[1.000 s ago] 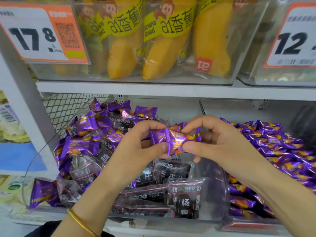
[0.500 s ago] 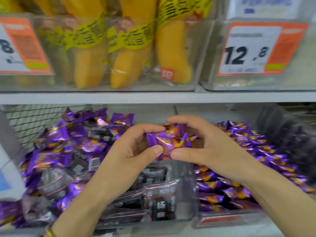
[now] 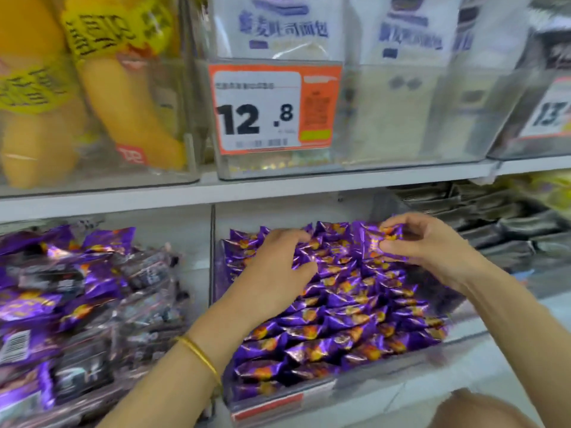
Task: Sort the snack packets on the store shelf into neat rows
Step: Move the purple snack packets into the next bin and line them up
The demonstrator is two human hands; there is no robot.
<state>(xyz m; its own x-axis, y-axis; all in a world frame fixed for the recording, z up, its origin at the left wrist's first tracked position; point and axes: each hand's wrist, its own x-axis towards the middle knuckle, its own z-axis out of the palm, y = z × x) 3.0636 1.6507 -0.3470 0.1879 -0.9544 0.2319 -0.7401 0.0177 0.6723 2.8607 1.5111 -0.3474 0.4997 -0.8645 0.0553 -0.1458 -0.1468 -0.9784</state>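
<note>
under the price tag [image 3: 275,108], right hand [image 3: 432,248] pinches a packet [image 3: 372,244] over rows [image 3: 340,319].

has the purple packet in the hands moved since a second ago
Yes, rightward. It was below-left of the 12.8 price tag; now the right hand pinches the packet below-right of that tag, over the neat rows.

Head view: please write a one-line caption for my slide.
Right hand pinches a purple packet over the back of the clear bin while the left hand rests on its neat rows.
</note>
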